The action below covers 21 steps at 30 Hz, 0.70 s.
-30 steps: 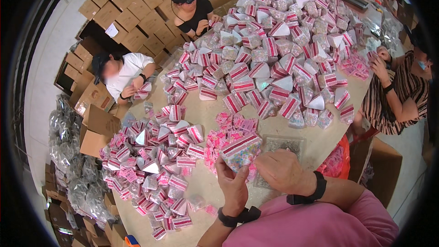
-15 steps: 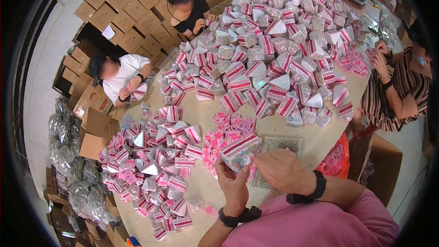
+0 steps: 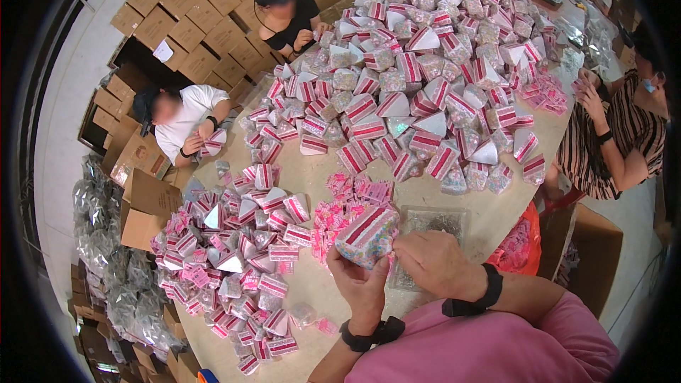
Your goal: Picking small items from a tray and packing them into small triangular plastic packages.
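Observation:
My left hand [image 3: 360, 289] grips a cake-slice-shaped piece [image 3: 367, 235] from below, thumb on its near side. The piece has white and dark-pink bands and a body speckled with colourful sequins. My right hand [image 3: 434, 262] is closed in a pinch against the piece's right corner; what lies between those fingertips is hidden. Just beyond the piece lies a heap of small pink printed tags [image 3: 339, 202]. A shallow clear tray [image 3: 463, 221] sits on the table, partly behind my right hand.
Similar slices form a large pile [image 3: 397, 106] across the far table [image 3: 312, 170] and a smaller pile [image 3: 241, 269] at left. Three co-workers sit around it. Cardboard boxes [image 3: 191, 28] and grey plastic-wrapped bundles [image 3: 106, 241] stand at left; an orange bag [image 3: 530, 252] hangs at right.
The slice has tilted in my left hand, so its banded side sits more steeply. Both my hands have shifted only slightly. The whole view has moved a little.

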Available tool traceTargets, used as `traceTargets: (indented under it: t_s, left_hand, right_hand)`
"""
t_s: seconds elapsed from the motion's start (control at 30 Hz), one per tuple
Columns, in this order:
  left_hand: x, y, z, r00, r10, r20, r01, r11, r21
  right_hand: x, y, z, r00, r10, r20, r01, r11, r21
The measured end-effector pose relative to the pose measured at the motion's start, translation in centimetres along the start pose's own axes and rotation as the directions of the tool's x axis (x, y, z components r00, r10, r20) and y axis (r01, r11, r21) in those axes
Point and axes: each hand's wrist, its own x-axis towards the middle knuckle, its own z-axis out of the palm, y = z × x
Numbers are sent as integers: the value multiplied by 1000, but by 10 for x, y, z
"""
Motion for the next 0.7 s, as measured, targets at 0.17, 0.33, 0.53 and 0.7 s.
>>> traceTargets:
  t_s: [0.17, 0.33, 0.53, 0.7]
  left_hand:
    - [-1, -1, 2, 999, 41, -3, -41, 997, 72]
    - [1, -6, -3, 995, 97, 1, -95, 971, 219]
    - [-6, -21, -17, 1000, 18, -1, -18, 973, 232]
    - [-3, -27, -39, 987, -147, -63, 157, 967, 202]
  right_hand:
    - [-1, 2, 5, 992, 126, 1, -125, 985, 115]
    - [-1, 2, 14, 969, 246, -9, -231, 920, 317]
    - [6, 5, 14, 734, 530, 425, -671, 466, 577]
    - [-5, 31, 60, 728, 419, 542, -656, 198, 728]
